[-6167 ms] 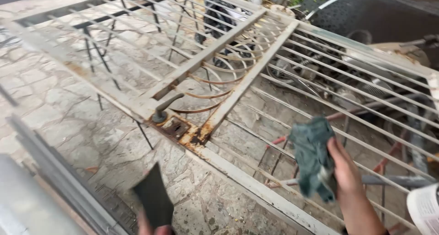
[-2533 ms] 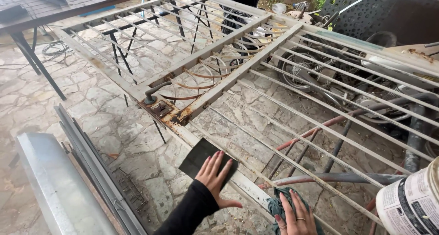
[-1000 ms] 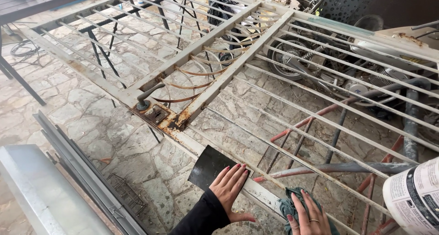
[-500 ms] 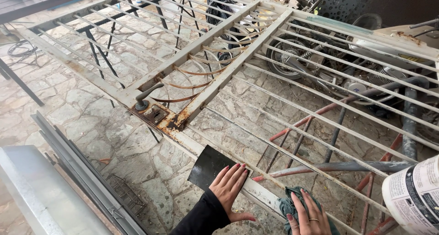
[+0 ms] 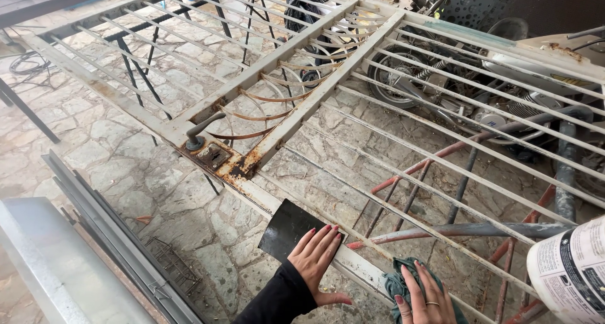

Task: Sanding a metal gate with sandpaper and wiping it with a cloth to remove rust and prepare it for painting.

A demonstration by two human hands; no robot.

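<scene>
Head view
Gate (image 5: 296, 43): a pale metal gate is laid flat above a stone floor (image 5: 120, 166), its bars running to the far edge and its near rail crossing the bottom of the view.
Left hand (image 5: 315, 261): laid flat, palm down, on the near rail of the gate; the fingers are stretched out and close together, the thumb spread aside, nothing clasped.
Sheet (image 5: 288, 229): a dark abrasive sheet is pressed under the left fingertips on the near rail, its far corner pointing toward the rusted joint.
Right hand (image 5: 425, 295): set on the near rail just right of the left hand, at the bottom edge of the view; the fingers are slightly spread and pressed down on the cloth.
Cloth (image 5: 394, 280): a crumpled teal cloth lies on the rail, partly covered by the right hand.
Rust (image 5: 236, 166): a rusted patch is seen where the middle rail meets the near rail, with a handle (image 5: 201, 128) beside it.
Can (image 5: 570, 267): a white labelled can is seen at the right edge, cut off by the frame.
Pipes (image 5: 441, 229): red and grey pipes lie under the bars.
</scene>
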